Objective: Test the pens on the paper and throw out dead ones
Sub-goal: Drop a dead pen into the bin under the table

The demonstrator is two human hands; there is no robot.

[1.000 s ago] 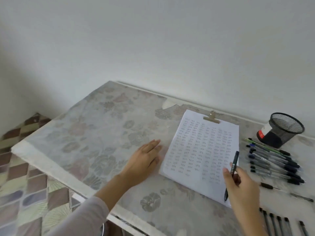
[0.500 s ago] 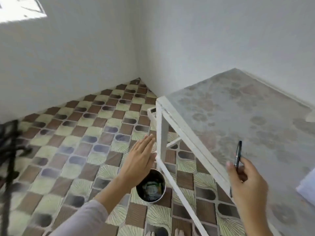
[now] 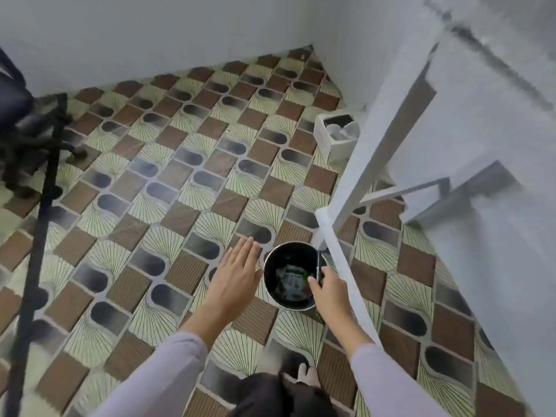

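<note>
A round black bin (image 3: pixel 275 290) with scraps inside stands on the tiled floor by the white table leg. My right hand (image 3: pixel 329 291) pinches a thin black pen (image 3: pixel 318 264) upright over the bin's right side. My left hand (image 3: pixel 237 273) hovers flat, fingers together and stretched, just left of the bin and holds nothing. The paper and the other pens are out of view.
The white table's edge (image 3: pixel 343 266) and frame (image 3: pixel 388 127) fill the right side, close to my right hand. A white box (image 3: pixel 337 136) sits on the floor beyond. A dark stand (image 3: pixel 36 230) rises at the left. My foot (image 3: pixel 307 377) is below the bin.
The view has swung from the tabletop down to the floor. My right hand carried the pen off the table to above the bin; my left hand left the table and hangs beside the bin.
</note>
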